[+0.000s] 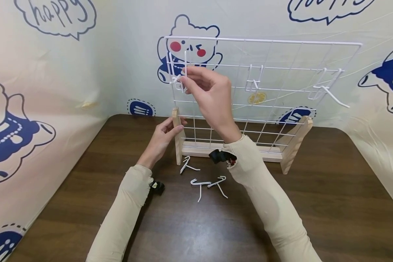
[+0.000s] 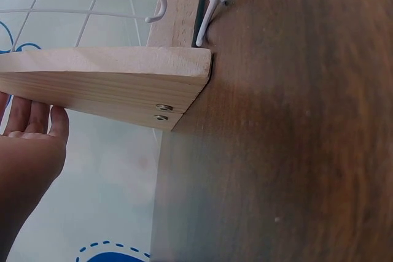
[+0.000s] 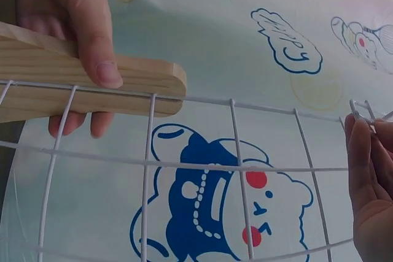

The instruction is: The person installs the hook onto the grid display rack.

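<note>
A white wire grid rack (image 1: 265,42) stands on wooden legs. My left hand (image 1: 163,136) grips the left wooden leg (image 1: 178,145); in the right wrist view its thumb (image 3: 108,73) lies on the near face, with fingertips showing below the leg. Up at the grid's left edge, my right hand (image 1: 213,96) pinches a white wire hook (image 1: 185,60) between thumb and fingers. The hook overlaps the upper-left wires in the head view, and the hand partly hides it. Two more hooks hang on the grid, one mid-grid (image 1: 256,83) and another at the right (image 1: 329,91).
Three loose white hooks lie on the brown table before the rack: one hook (image 1: 188,165) near the left leg, two others (image 1: 200,183) close together further forward. The right wooden leg (image 1: 296,143) stands opposite. A printed cloth (image 1: 118,72) hangs behind and at the sides.
</note>
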Motion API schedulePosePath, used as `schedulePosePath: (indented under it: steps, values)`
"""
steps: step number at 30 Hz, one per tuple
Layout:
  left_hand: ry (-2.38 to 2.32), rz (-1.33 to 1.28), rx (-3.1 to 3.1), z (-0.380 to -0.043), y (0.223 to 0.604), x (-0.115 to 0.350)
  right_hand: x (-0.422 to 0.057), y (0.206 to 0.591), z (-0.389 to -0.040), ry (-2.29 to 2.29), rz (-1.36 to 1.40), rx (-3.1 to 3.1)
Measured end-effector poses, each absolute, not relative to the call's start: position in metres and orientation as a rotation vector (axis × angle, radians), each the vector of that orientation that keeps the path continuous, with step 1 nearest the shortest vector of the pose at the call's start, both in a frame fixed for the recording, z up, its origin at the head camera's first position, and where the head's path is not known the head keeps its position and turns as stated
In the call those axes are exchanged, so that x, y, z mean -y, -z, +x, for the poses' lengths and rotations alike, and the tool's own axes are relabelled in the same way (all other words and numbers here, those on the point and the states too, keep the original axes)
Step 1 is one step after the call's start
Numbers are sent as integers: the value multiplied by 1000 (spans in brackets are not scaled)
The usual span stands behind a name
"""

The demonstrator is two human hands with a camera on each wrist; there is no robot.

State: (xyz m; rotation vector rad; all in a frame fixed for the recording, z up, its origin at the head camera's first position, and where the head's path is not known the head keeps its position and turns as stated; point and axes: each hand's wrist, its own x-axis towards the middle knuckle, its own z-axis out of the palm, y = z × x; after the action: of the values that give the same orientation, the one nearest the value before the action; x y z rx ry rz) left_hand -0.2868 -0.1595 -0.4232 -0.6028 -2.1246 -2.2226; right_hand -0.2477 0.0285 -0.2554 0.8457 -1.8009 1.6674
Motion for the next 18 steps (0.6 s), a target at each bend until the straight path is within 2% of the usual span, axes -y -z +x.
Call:
schedulePosePath:
  steps: [10,18]
  values:
    - [2232,-606,2115,-287,423,158,-24,258,-254,-1731,673,1900]
    - [2214,-604,2134,-287,423,160,-19,245,-230,-1745,637,1918]
